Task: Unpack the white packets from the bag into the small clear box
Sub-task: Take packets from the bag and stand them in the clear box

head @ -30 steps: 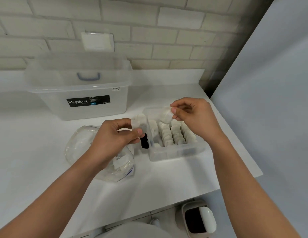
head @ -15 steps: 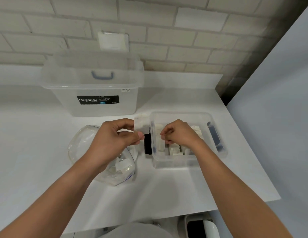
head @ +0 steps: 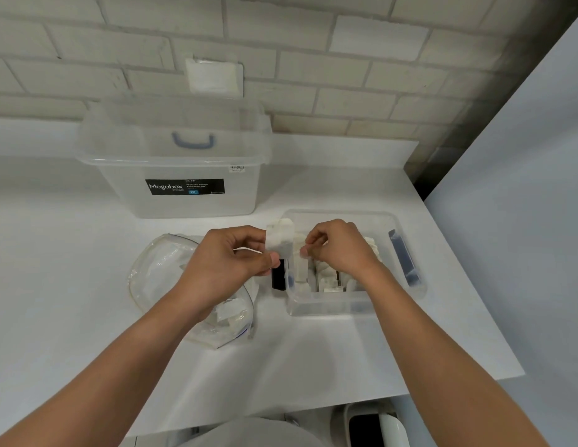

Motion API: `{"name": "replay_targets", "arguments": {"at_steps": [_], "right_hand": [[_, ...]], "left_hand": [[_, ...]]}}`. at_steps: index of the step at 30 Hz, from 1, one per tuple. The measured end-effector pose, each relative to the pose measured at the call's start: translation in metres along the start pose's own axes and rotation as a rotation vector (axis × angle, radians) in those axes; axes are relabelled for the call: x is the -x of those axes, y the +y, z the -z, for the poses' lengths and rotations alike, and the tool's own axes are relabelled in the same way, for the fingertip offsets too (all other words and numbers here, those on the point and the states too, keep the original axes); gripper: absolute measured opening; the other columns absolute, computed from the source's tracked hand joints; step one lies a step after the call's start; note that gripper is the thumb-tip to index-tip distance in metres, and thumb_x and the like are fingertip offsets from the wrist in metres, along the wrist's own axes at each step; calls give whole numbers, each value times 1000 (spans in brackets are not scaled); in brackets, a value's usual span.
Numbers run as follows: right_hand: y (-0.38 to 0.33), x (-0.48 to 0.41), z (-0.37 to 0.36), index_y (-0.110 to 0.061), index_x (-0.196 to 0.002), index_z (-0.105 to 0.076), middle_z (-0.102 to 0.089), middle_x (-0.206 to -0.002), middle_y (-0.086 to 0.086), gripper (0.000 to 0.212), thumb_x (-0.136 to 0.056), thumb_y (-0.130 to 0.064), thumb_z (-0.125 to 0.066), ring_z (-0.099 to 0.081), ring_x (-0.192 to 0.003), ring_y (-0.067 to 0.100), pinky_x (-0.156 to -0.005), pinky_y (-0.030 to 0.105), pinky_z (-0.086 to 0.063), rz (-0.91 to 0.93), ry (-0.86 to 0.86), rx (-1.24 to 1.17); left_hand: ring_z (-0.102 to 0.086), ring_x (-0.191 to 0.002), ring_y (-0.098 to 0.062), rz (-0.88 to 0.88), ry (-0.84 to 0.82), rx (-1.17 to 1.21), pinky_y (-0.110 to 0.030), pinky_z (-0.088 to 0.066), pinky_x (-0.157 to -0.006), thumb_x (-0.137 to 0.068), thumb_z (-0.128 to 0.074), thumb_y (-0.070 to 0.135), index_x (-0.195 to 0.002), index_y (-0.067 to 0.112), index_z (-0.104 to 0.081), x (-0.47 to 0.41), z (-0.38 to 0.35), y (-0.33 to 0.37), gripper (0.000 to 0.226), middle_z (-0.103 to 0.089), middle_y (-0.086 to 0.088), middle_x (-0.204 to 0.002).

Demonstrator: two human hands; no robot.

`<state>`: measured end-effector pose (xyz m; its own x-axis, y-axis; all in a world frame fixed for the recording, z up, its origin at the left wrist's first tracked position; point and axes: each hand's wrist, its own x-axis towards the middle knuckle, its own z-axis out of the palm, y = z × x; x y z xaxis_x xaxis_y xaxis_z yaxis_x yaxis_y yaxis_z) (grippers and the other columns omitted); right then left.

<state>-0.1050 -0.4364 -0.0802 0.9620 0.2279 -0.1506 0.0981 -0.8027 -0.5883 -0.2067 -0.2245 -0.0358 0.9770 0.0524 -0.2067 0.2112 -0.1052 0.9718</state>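
Note:
The small clear box point(head: 332, 306) sits on the white counter with several white packets point(head: 329, 279) standing in rows inside. My left hand point(head: 226, 266) hovers just left of the box and pinches one white packet point(head: 280, 241) upright between thumb and forefinger. My right hand point(head: 340, 250) is over the box. Its thumb and forefinger are curled on the top of a packet point(head: 299, 266) in the left row. The clear zip bag point(head: 158, 272) lies under my left forearm with a few packets point(head: 231, 314) showing inside.
A large clear Megabox tub point(head: 171, 156) with its lid on stands behind the bag against the brick wall. The small box has dark clips on its left point(head: 279, 275) and right point(head: 405, 259) sides. The counter edge point(head: 474, 317) runs close on the right, with a bin point(head: 374, 427) below.
My right hand brought its packet down from above the box into the left row. The left hand has kept its packet beside the box. The camera view shifted slightly.

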Motion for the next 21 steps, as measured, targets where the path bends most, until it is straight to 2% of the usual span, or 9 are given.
{"name": "replay_targets", "arguments": {"at_steps": [2, 4, 6, 8, 10, 13, 16, 19, 21], "right_hand": [[-4, 10, 15, -23, -96, -78, -73, -83, -12, 13, -85, -28, -80, -68, -78, 1, -79, 25, -55, 16, 87, -28], [-12, 25, 33, -29, -102, -77, -75, -89, -12, 15, -86, -28, -78, -72, -80, 6, -84, 32, -60, 29, 136, -201], [-24, 43, 50, -32, -111, -75, -76, -99, -12, 25, -87, -26, -80, -74, -84, 12, -85, 33, -61, 63, 70, -404], [-36, 59, 61, -30, -119, -73, -76, -106, -10, 34, -87, -21, -80, -75, -89, 14, -85, 28, -60, 111, -49, -495], [-42, 67, 64, -26, -118, -74, -76, -106, -7, 33, -87, -18, -80, -75, -93, 14, -87, 27, -60, 141, -110, -503], [-40, 68, 61, -20, -108, -79, -78, -100, -4, 20, -89, -15, -78, -75, -92, 15, -87, 31, -61, 165, -103, -469], [-35, 64, 58, -15, -103, -79, -78, -90, -4, 14, -90, -13, -76, -75, -82, 13, -80, 29, -61, 178, -35, -395], [-27, 55, 54, -17, -99, -79, -77, -80, -3, 10, -90, -15, -77, -75, -75, 12, -80, 31, -62, 153, 71, -330], [-18, 45, 48, -20, -96, -79, -77, -77, -3, 6, -90, -18, -77, -75, -73, 12, -81, 37, -63, 109, 136, -310]], "left_hand": [[-76, -79, -27, -27, -14, -22, -37, -61, -80, -79, -83, 6, -87, 23, -78, 0, -1, 1, 19, -73, -5, -85], [-75, -74, -22, -55, -31, -61, -27, -57, -72, -78, -84, 6, -94, 21, -77, 0, -4, 2, 23, -74, -5, -86], [-74, -72, -19, -77, -44, -110, -33, -59, -75, -77, -85, 8, -94, 26, -75, -2, -7, 3, 27, -75, 0, -83], [-74, -74, -21, -91, -62, -149, -41, -61, -83, -76, -86, 11, -95, 29, -73, -5, -12, 4, 29, -75, -2, -84], [-74, -75, -21, -95, -75, -171, -44, -60, -86, -76, -86, 14, -99, 30, -72, -7, -17, 5, 32, -75, -2, -83], [-74, -72, -19, -90, -68, -184, -45, -60, -85, -75, -86, 13, -101, 31, -71, -11, -22, 4, 35, -75, -2, -81], [-73, -71, -14, -95, -56, -202, -36, -61, -80, -76, -86, 15, -103, 32, -69, -12, -26, 1, 37, -74, 0, -82], [-70, -79, -4, -197, -19, -400, -19, -56, -74, -79, -84, 21, -113, 29, -65, -12, -28, -6, 40, -71, 8, -91], [-66, -89, -3, -294, 0, -549, -22, -57, -78, -80, -83, 27, -119, 26, -63, -7, -27, -11, 45, -66, 11, -100]]}}
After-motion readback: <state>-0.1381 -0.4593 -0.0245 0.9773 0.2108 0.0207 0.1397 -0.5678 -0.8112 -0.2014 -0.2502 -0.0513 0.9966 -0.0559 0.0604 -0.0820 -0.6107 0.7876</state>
